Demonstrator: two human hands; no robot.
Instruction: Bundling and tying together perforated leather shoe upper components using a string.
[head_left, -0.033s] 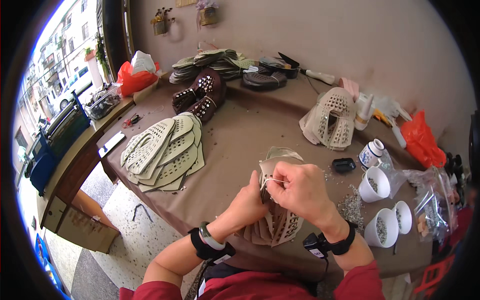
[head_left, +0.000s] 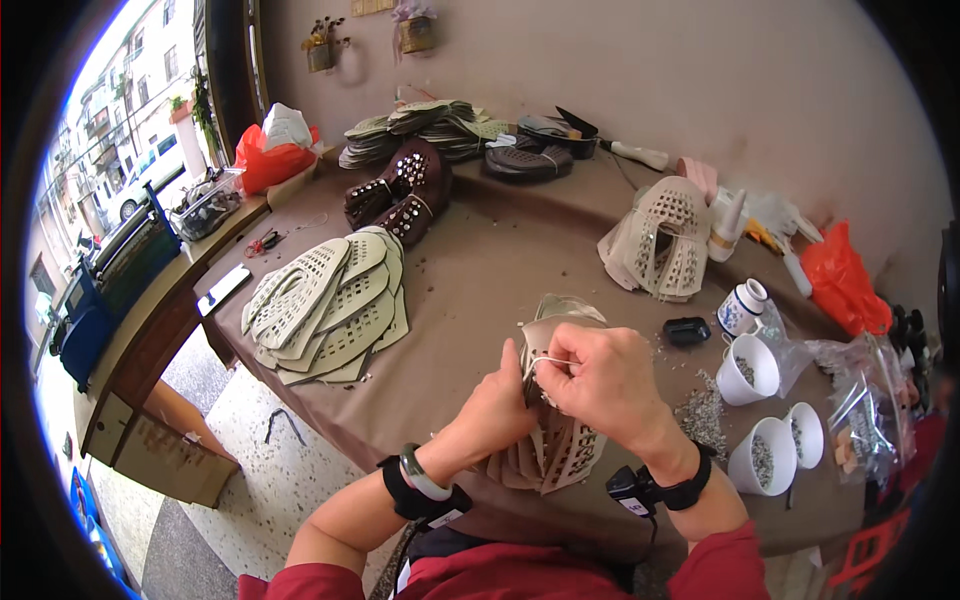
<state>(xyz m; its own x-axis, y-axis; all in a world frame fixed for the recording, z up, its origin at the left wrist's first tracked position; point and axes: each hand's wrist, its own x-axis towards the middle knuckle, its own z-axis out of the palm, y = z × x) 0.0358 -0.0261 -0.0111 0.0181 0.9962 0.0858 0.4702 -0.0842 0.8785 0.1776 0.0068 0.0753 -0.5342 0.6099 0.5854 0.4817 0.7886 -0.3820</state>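
A bundle of beige perforated shoe uppers (head_left: 570, 458) stands on the brown-covered table right in front of me. My left hand (head_left: 492, 408) grips its left side, with the thumb pointing up along it. Over the bundle's middle, my right hand (head_left: 605, 378) is closed in a pinch on a thin white cord (head_left: 541, 360). The cord loops from those fingers toward my left thumb. Whether it goes all the way round the bundle is hidden by my hands.
Left lies a fanned stack of pale perforated uppers (head_left: 330, 305); behind it, dark studded uppers (head_left: 415, 180). Another tied beige bundle (head_left: 665, 235) stands at the back right. White cups (head_left: 748, 368) of small grey bits stand right, beside loose bits (head_left: 703, 410) and a black dish (head_left: 687, 331).
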